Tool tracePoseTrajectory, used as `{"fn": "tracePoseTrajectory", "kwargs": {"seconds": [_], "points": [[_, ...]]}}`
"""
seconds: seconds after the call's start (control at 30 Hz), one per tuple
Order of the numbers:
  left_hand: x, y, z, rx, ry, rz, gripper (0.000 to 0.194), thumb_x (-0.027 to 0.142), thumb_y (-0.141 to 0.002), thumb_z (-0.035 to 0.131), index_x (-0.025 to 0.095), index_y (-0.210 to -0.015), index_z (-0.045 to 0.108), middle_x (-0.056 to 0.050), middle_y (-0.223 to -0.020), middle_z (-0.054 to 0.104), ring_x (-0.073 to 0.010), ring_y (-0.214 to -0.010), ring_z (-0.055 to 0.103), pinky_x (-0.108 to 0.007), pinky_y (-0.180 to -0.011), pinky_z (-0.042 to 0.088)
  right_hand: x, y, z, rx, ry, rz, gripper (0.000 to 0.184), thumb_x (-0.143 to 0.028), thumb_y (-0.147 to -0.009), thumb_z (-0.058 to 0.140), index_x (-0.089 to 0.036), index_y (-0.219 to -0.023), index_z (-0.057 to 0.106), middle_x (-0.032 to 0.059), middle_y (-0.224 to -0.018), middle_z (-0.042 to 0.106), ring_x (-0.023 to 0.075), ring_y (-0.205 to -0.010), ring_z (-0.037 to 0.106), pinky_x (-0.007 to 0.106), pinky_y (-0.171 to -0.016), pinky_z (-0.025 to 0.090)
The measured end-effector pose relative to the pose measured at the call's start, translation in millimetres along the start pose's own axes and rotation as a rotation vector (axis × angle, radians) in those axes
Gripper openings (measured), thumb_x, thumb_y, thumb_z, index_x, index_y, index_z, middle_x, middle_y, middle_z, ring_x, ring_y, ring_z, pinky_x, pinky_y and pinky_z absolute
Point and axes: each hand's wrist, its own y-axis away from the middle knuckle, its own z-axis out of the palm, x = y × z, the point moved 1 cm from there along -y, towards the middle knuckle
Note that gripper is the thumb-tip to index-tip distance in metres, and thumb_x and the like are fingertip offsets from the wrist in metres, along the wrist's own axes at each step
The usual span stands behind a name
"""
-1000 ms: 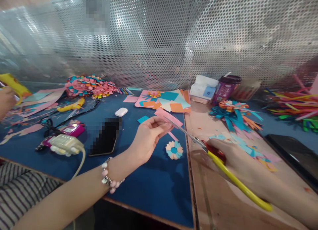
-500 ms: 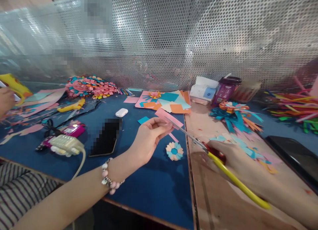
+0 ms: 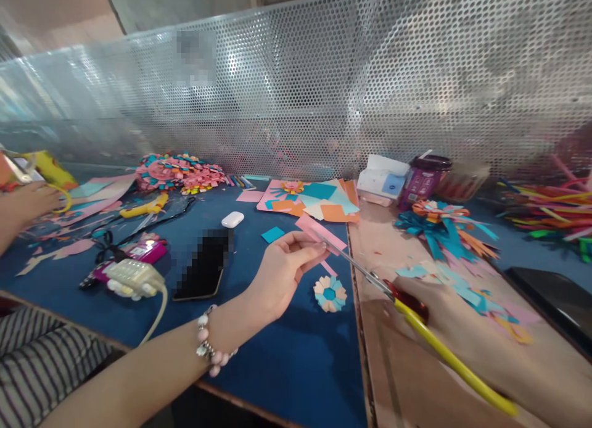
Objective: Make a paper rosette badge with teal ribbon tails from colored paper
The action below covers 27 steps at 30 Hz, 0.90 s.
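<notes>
My left hand (image 3: 282, 274), with a beaded bracelet at the wrist, pinches a strip of pink paper (image 3: 332, 237) between thumb and fingers. In my right hand (image 3: 430, 311) are scissors (image 3: 456, 351) with yellow and red handles. Their blades lie along the pink strip, close to my left fingertips; whether they are parted I cannot tell. A narrow pink sliver (image 3: 329, 267) shows just below the strip. Under my hands, a round flower of blue and cream paper (image 3: 330, 293) rests on the blue table near the seam.
Paper pieces (image 3: 308, 200) and an earbud case (image 3: 232, 219) lie beyond my left hand, a phone (image 3: 203, 264) and power strip (image 3: 134, 277) to its left. Ribbon flowers (image 3: 439, 221) and a purple cup (image 3: 423, 178) stand right. At far left, another person's hand (image 3: 39, 200) holds yellow-handled scissors.
The view has tilted up slightly, so everything sits lower and further right. My hands keep the same hold on paper and scissors. The other person's hand has come further into view.
</notes>
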Motion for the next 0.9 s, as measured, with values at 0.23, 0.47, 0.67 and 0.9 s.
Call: {"fn": "tracePoseTrajectory", "kwargs": {"seconds": [0.23,0.47,0.67,0.9], "points": [[-1.7,1.0,2.3,0.002,0.003,-0.007,0.015,0.009,-0.064,0.075,0.011,-0.074,0.065,-0.004,-0.078,0.068,-0.0156,-0.084,0.067,-0.033,-0.093,0.049,5.9,2.5,4.1,-0.049,0.045,0.017,0.013,-0.022,-0.076,0.048,-0.021,-0.064,0.044,-0.0012,-0.057,0.053,0.0131,-0.053,0.043,0.026,-0.050,0.025],[0.4,2.4,0.5,-0.014,-0.102,0.002,0.013,0.011,-0.066,0.074,0.012,-0.075,0.064,-0.003,-0.078,0.067,-0.0158,-0.083,0.066,-0.034,-0.092,0.050,7.5,0.8,2.9,-0.055,0.044,0.032,0.011,-0.021,-0.076,0.047,-0.021,-0.065,0.045,-0.0004,-0.059,0.054,0.0135,-0.054,0.043,0.026,-0.050,0.026],[-1.4,0.9,0.6,-0.064,-0.229,-0.008,0.015,0.026,-0.077,0.066,0.013,-0.081,0.062,-0.009,-0.083,0.069,-0.0199,-0.084,0.067,-0.039,-0.088,0.051,19.3,1.3,2.1,-0.041,0.078,0.004,0.019,-0.025,-0.079,0.047,-0.021,-0.063,0.038,-0.0027,-0.054,0.048,0.0121,-0.052,0.038,0.024,-0.049,0.025],[-2.9,-0.4,1.9,-0.118,-0.316,0.054,0.019,0.029,-0.082,0.062,0.012,-0.090,0.063,-0.012,-0.092,0.070,-0.0230,-0.088,0.068,-0.039,-0.088,0.052,20.2,3.4,0.7,-0.060,0.078,0.025,0.018,-0.028,-0.080,0.048,-0.022,-0.066,0.040,-0.0012,-0.059,0.053,0.0133,-0.054,0.043,0.025,-0.050,0.027]]}}
